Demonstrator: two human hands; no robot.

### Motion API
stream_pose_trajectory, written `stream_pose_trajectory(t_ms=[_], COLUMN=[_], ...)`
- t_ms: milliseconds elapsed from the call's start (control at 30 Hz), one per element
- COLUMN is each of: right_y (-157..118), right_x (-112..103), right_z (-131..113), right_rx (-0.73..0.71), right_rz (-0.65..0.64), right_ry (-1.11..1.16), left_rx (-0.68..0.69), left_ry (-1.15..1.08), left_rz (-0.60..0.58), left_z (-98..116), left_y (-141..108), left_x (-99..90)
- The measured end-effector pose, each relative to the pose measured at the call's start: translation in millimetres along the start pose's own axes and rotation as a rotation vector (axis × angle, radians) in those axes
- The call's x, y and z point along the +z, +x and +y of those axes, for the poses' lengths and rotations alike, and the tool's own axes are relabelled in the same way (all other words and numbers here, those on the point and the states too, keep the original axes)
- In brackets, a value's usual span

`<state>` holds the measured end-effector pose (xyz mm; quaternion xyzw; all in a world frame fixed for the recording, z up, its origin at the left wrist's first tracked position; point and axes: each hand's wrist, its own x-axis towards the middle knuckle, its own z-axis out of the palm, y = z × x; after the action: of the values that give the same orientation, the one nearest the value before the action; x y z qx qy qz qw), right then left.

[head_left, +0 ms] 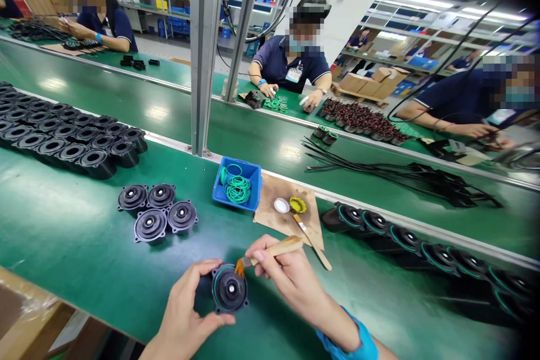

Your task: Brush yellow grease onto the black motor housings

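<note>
A round black housing (230, 289) with a green ring round its top sits on the green table near the front edge. My left hand (189, 306) grips it from the left, thumb below and fingers above. Pinched in my right hand (291, 273) is a wooden-handled brush (278, 248), its orange bristles touching the upper rim of the housing. Farther back, a blue bin (254, 198) holds green rings (237, 189). On a stained cardboard sheet (270, 188) lie a white lid (281, 205), an open yellow pot (297, 205) and a second brush (312, 241).
Four black housings (151, 225) stand left of the bin, with rows of black cylinders (53, 146) farther left. Ringed housings (405, 236) line the right side. A metal post (201, 56) rises behind the bin. Several people work across the table.
</note>
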<state>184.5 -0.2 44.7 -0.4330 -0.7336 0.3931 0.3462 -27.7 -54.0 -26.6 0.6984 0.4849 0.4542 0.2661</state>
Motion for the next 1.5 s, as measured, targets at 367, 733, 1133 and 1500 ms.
stream_pose_trajectory(t_ms=[367,733,1133,1500], right_y=[-18.4,-14.8,-18.6,-33.7], right_x=[-6.7,6.0,15.0,15.5], right_z=[-14.2,-19.0,-38.9,-19.2], right_rx=[0.183,0.060,-0.342,-0.698], right_rz=[0.194,0.165,0.058,-0.158], right_ry=[0.284,0.164,-0.137,-0.592], left_rx=[0.295,0.412,0.402,0.268], left_ry=[0.218,0.404,0.464,0.435], left_rz=[0.174,0.170,0.180,0.226], left_z=[7.2,10.4,16.0,13.5], left_y=[-2.8,-3.5,2.3,6.8], left_x=[5.1,0.4,-4.3,-11.8])
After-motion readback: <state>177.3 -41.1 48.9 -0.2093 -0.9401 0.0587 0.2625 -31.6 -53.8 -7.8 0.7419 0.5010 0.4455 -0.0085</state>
